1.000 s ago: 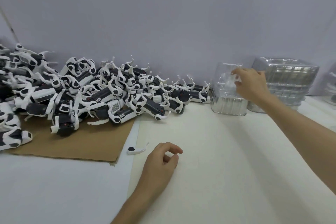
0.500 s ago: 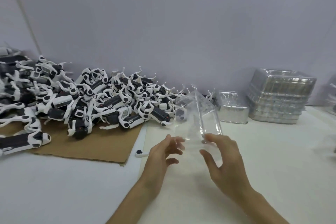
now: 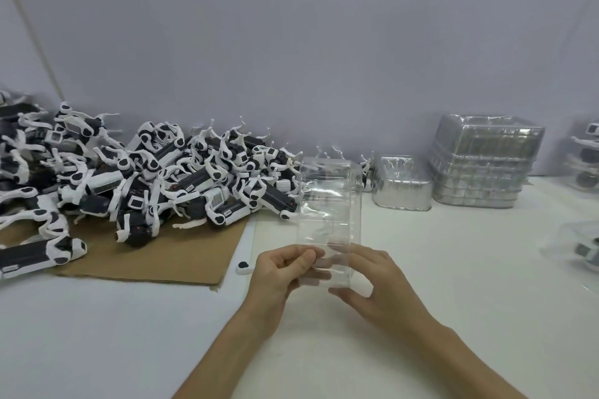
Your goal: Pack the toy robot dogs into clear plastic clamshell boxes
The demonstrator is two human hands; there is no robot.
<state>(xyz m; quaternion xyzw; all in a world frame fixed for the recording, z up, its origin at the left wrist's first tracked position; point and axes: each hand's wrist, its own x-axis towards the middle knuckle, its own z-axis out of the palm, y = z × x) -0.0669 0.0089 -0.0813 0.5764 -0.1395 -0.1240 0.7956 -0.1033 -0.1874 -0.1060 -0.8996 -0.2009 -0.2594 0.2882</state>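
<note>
A clear plastic clamshell box [image 3: 329,204] stands upright in front of me, held at its lower end by both hands. My left hand [image 3: 280,272] pinches its lower left edge with thumb and fingers. My right hand [image 3: 379,288] grips the lower right side, fingers curled round it. The box holds nothing. A big pile of black-and-white toy robot dogs [image 3: 155,178] lies at the left, partly on a sheet of brown cardboard [image 3: 168,256].
Two stacks of clear clamshell boxes stand at the back right, a low stack [image 3: 402,185] and a taller stack [image 3: 486,162]. A small loose black-and-white part [image 3: 243,266] lies beside the cardboard. Packed boxes [image 3: 583,165] and a plastic-wrapped item [image 3: 580,249] sit at the far right.
My right hand took a clamshell from the low stack and brought it in front of me. My left hand rose from the table and took hold of its lower left edge.
</note>
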